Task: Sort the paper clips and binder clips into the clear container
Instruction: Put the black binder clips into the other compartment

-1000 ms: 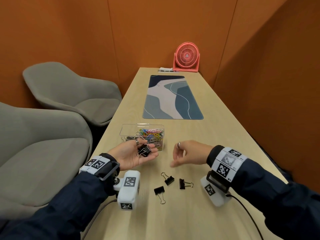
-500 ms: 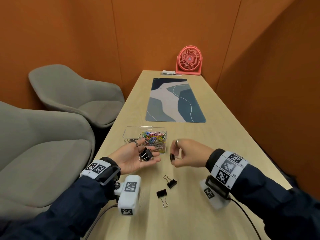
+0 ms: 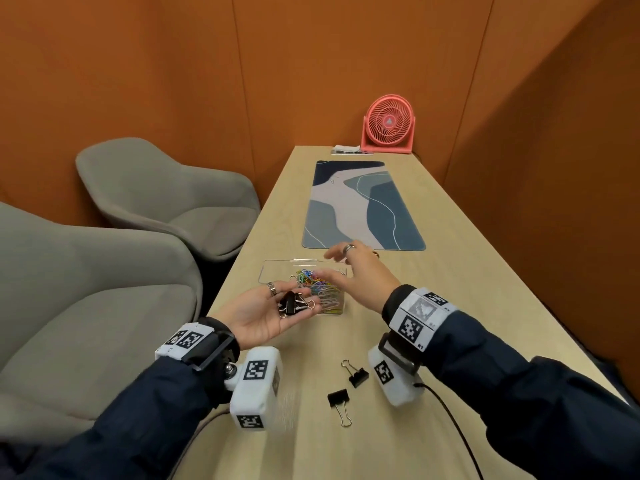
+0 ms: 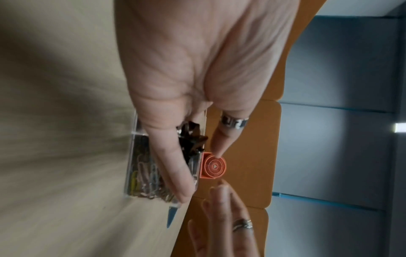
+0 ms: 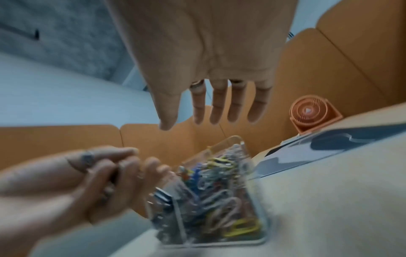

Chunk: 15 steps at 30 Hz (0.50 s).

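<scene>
My left hand (image 3: pixel 298 303) is palm up just in front of the clear container (image 3: pixel 273 271), fingers curled round a few black binder clips (image 3: pixel 292 303); the left wrist view shows those clips (image 4: pixel 191 139) between thumb and fingers. My right hand (image 3: pixel 322 265) hovers above the container with straight, spread fingers and holds nothing; the right wrist view shows the hand (image 5: pixel 182 123) bare. Coloured paper clips (image 3: pixel 317 282) fill the container's right compartment, beside a divider. Two more binder clips lie loose on the table, one (image 3: pixel 358 375) by my right wrist and one (image 3: pixel 338 399) nearer me.
A blue patterned desk mat (image 3: pixel 360 206) lies beyond the container, and a pink fan (image 3: pixel 389 124) stands at the table's far end. Two grey chairs (image 3: pixel 166 192) stand along the table's left edge. A black cable (image 3: pixel 450 420) trails from my right wrist.
My right hand picked a binder clip off the table, carried it forward over the container and opened; the clip is no longer in its fingers. My left hand stayed put with its clips.
</scene>
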Each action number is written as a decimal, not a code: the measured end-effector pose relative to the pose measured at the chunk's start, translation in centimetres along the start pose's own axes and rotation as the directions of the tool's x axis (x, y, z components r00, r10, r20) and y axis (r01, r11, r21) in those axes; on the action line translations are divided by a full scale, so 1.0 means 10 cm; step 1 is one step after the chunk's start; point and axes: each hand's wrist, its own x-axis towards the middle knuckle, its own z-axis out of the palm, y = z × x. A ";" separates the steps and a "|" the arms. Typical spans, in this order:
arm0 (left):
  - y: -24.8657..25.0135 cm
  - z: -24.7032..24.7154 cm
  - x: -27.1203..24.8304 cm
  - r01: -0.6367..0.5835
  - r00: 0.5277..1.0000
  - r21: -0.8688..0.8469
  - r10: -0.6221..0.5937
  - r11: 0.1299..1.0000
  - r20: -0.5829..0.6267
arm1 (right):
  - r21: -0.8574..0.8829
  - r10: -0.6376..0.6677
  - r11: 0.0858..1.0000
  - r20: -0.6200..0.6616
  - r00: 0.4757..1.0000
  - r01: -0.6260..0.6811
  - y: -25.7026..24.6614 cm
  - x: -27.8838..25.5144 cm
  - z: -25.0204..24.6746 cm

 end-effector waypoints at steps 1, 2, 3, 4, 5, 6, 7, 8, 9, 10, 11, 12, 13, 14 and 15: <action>0.05 -0.01 -0.02 -0.022 1.000 0.028 0.023 0.999 -0.022 | -0.065 0.018 0.998 -0.002 1.000 -0.018 0.03 0.02 -0.01; 0.11 -0.01 -0.03 -0.048 0.998 0.056 0.051 0.997 -0.040 | -0.129 0.035 0.991 0.015 0.999 -0.033 0.05 0.04 -0.02; 0.18 -0.01 -0.04 -0.073 0.995 0.081 0.077 0.994 -0.056 | -0.181 0.053 0.982 0.048 0.997 -0.044 0.07 0.06 -0.01; 0.25 0.00 -0.05 -0.093 0.992 0.114 0.102 0.989 -0.070 | -0.219 0.071 0.974 0.088 0.994 -0.050 0.09 0.08 0.00; 0.33 0.01 -0.05 -0.109 0.989 0.153 0.122 0.982 -0.080 | -0.240 0.085 0.969 0.130 0.988 -0.052 0.11 0.09 0.01; 0.40 0.03 -0.06 -0.121 0.986 0.194 0.141 0.973 -0.091 | -0.256 0.097 0.965 0.170 0.981 -0.052 0.13 0.10 0.03; 0.48 0.06 -0.05 -0.126 0.982 0.240 0.155 0.963 -0.105 | -0.269 0.102 0.962 0.204 0.974 -0.045 0.14 0.11 0.05; 0.54 0.08 -0.04 -0.122 0.979 0.286 0.163 0.950 -0.126 | -0.282 0.105 0.959 0.230 0.968 -0.037 0.15 0.11 0.08; 0.59 0.10 -0.01 -0.108 0.974 0.332 0.167 0.937 -0.154 | -0.288 0.102 0.957 0.238 0.966 -0.031 0.15 0.11 0.10; 0.63 0.12 0.01 -0.086 0.969 0.380 0.167 0.921 -0.185 | -0.285 0.099 0.958 0.231 0.968 -0.030 0.16 0.12 0.11; 0.67 0.13 0.04 -0.052 0.964 0.433 0.159 0.900 -0.215 | -0.276 0.095 0.961 0.220 0.971 -0.032 0.16 0.13 0.12; 0.69 0.14 0.07 -0.002 0.959 0.492 0.141 0.871 -0.245 | -0.266 0.094 0.963 0.215 0.972 -0.034 0.17 0.13 0.12; 0.71 0.14 0.10 0.047 0.954 0.545 0.123 0.837 -0.272 | -0.259 0.090 0.965 0.216 0.972 -0.032 0.17 0.13 0.12; 0.72 0.15 0.11 0.091 0.947 0.583 0.111 0.807 -0.302 | -0.254 0.087 0.967 0.222 0.971 -0.029 0.17 0.14 0.11; 0.73 0.15 0.14 0.130 0.938 0.610 0.102 0.781 -0.330 | -0.251 0.084 0.968 0.228 0.970 -0.025 0.17 0.14 0.10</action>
